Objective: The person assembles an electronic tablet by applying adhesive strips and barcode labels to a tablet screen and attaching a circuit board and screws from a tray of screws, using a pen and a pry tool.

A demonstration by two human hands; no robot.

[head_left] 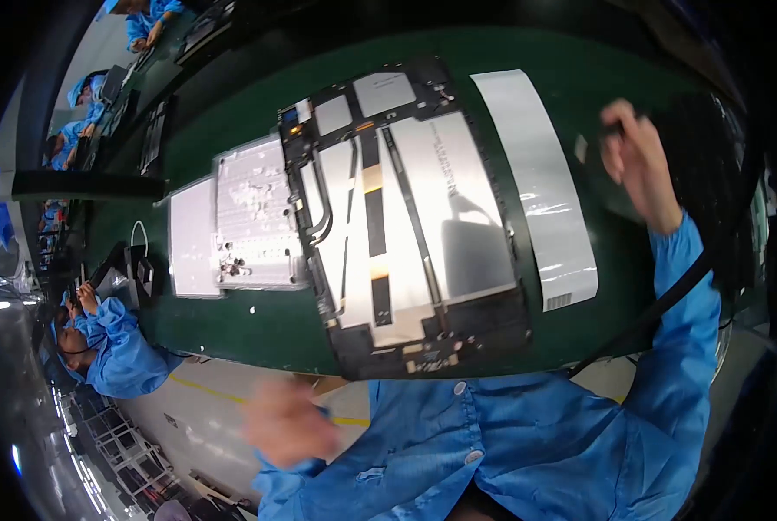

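Observation:
In front of me on the green bench lies an opened tablet (410, 204), its silver battery panels, dark ribbon cables and small circuit boards exposed. My right hand (642, 165) is raised over the right side of the bench, apart from the tablet. Its fingers are curled together near a small dark thing too unclear to name. Left of the tablet's lower end, my left hand (293, 423) hangs off the bench's near edge, smeared by motion. A long glossy white strip (545, 195) lies between the tablet and my right hand.
A clear plastic tray (254, 213) with small parts sits left of the tablet, beside a flat white piece (195, 243). A black cable (666, 304) crosses near my right forearm. Co-workers in blue, one (119, 347) close by, sit along the left.

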